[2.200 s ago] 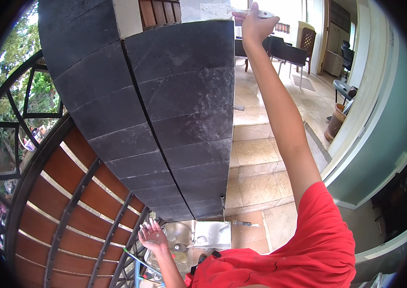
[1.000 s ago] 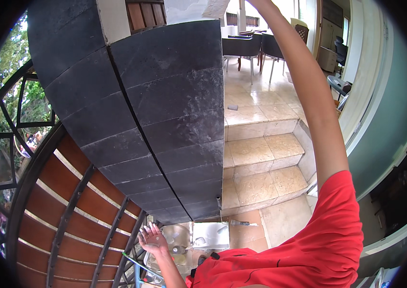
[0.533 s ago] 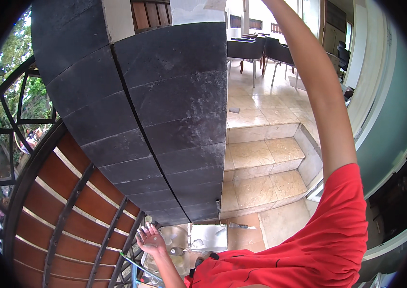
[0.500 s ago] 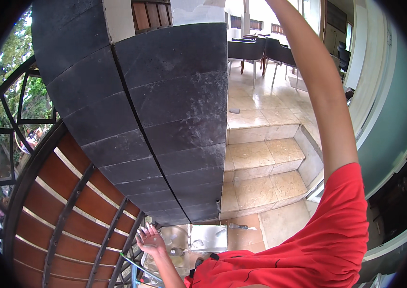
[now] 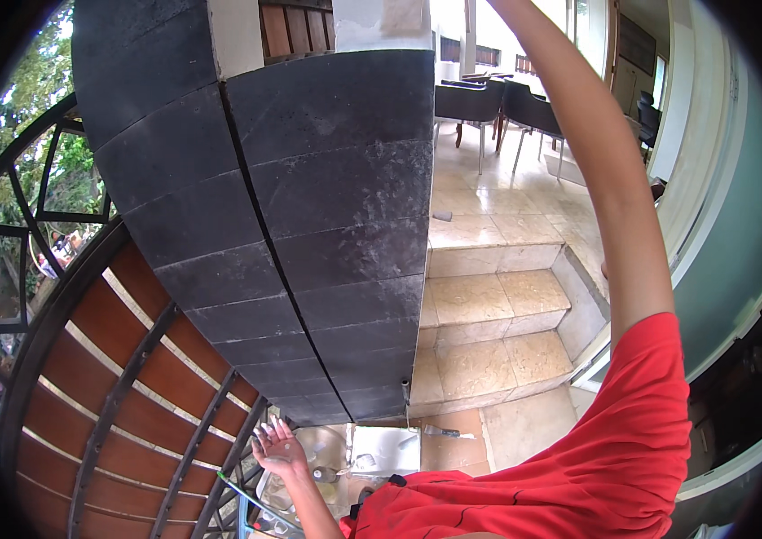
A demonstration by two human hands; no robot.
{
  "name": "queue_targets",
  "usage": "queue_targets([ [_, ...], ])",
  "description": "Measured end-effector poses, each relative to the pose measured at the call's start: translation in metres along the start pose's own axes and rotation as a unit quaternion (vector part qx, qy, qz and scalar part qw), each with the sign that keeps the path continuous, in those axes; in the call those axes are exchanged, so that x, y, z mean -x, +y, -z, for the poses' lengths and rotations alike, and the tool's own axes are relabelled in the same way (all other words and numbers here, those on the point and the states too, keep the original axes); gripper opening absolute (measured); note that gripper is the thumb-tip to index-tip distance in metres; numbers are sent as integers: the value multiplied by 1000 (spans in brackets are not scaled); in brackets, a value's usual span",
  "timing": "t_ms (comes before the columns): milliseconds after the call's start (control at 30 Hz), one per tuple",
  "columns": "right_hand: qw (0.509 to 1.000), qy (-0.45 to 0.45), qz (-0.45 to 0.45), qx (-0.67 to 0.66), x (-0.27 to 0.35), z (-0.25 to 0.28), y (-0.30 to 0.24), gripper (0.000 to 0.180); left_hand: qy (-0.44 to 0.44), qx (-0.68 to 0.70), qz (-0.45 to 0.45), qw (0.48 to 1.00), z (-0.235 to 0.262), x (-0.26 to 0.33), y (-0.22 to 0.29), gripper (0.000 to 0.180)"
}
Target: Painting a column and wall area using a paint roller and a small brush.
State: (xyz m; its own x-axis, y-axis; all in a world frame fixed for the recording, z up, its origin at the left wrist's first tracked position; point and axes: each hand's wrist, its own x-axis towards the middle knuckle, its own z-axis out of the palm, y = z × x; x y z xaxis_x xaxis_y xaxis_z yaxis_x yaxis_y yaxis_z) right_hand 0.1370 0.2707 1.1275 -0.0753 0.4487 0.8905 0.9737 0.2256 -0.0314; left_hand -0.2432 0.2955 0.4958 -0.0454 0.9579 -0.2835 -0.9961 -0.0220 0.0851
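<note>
White wall [image 5: 365,27] with open right edge

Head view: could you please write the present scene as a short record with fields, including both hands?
Left hand: open, palm up, pale smears on fingers, nothing visibly held
Right hand: beyond the upper edge, contents not visible
Right arm: raised
Dark tiled wall: centre, whitish smudges
Pale surface: above the dark tiles
White rectangular piece: low, near wall base
Flat-bladed tool: right of that piece
Tan steps: right of wall
</note>
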Motion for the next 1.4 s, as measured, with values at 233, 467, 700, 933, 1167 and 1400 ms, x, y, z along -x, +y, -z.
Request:
queue_targets([
  [233,996,39,44,71,1,-38,37,54,-2,-12,-6,1000,6,-1,-6,34],
  [467,995,92,23,23,-57,11,27,46,1,-5,-25,1000,7,0,3,36],
  [700,975,149,108,126,-48,24,-1,48,8,-7,-50,999,11,-5,11,37],
  [933,990,9,20,141,-17,-1,35,69,10,7,-22,1000,15,-11,3,35],
  [1167,995,17,57,83,-3,-22,58,56,15,7,-30,999,17,-11,9,35],
  [1400,972,186,89,114,-27,0,48,45,7,8,-40,999,22,-10,11,35],
])
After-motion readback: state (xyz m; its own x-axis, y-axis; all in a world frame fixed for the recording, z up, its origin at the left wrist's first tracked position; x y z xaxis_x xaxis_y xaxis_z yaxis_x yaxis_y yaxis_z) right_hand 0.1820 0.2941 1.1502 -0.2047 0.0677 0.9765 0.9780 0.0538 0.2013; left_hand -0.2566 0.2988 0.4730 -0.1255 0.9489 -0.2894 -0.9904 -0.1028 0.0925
